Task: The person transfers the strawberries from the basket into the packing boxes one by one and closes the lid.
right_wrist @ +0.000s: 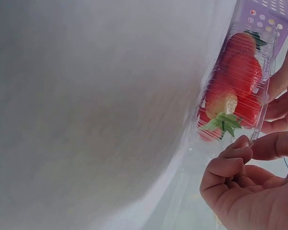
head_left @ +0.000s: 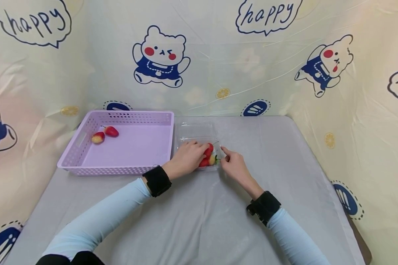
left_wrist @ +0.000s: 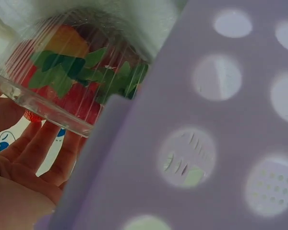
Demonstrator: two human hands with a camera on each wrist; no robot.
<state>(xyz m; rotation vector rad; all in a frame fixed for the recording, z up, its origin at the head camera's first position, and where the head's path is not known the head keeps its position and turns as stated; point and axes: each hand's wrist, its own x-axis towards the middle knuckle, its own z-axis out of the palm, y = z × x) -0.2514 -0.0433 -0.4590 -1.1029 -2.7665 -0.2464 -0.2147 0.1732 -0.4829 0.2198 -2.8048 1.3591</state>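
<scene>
A clear plastic clamshell box (right_wrist: 265,108) stands with its lid (head_left: 196,129) folded back. Inside are several red strawberries (right_wrist: 242,72), some with pale patches and green leaf caps. My left hand (head_left: 188,156) reaches over the box from the left, its extended fingers resting on the strawberries. In the left wrist view, the left fingers (left_wrist: 36,148) show beyond the box rim, close to a red strawberry (left_wrist: 32,116). At the box's right end, my right hand (head_left: 233,163) pinches the rim between thumb and index finger; its other fingers are curled.
Left of the box stands a lilac perforated basket (head_left: 116,171), holding two strawberries (head_left: 105,134) near its back left. Its wall is close to my left wrist. A grey cloth (head_left: 199,221) covers the table, and a printed curtain (head_left: 212,73) hangs behind.
</scene>
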